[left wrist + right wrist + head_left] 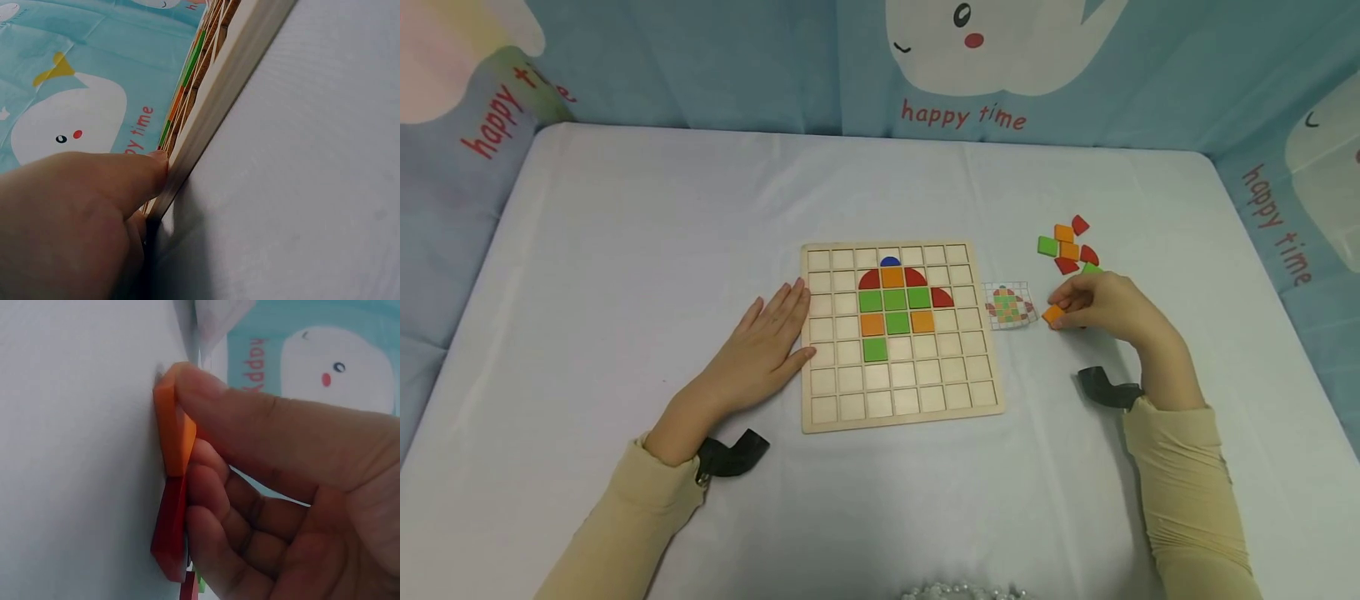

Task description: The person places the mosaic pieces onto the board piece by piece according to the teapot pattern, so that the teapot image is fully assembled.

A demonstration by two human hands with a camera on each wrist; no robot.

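Note:
A wooden grid board [902, 422] lies on the table with coloured tiles in some of its cells. Green squares [893, 299], orange squares [892, 277], red quarter-rounds [942, 297] and a blue half-round [890, 262] make up the pattern. Along the board's left edge rests my left hand [756, 358], fingers straight, with the thumb touching the rim in the left wrist view. Right of the board, my right hand [1108, 308] pinches an orange square tile [1052, 316] between thumb and fingers, low over the cloth. A dark red tile [170, 531] shows beside its fingers in the right wrist view.
A small printed pattern card [1011, 306] lies against the board's right side. Loose red, orange and green tiles [1068, 250] are heaped beyond my right hand. White cloth covers the table, with a blue printed curtain [737, 67] behind. Some beads [962, 592] show at the near edge.

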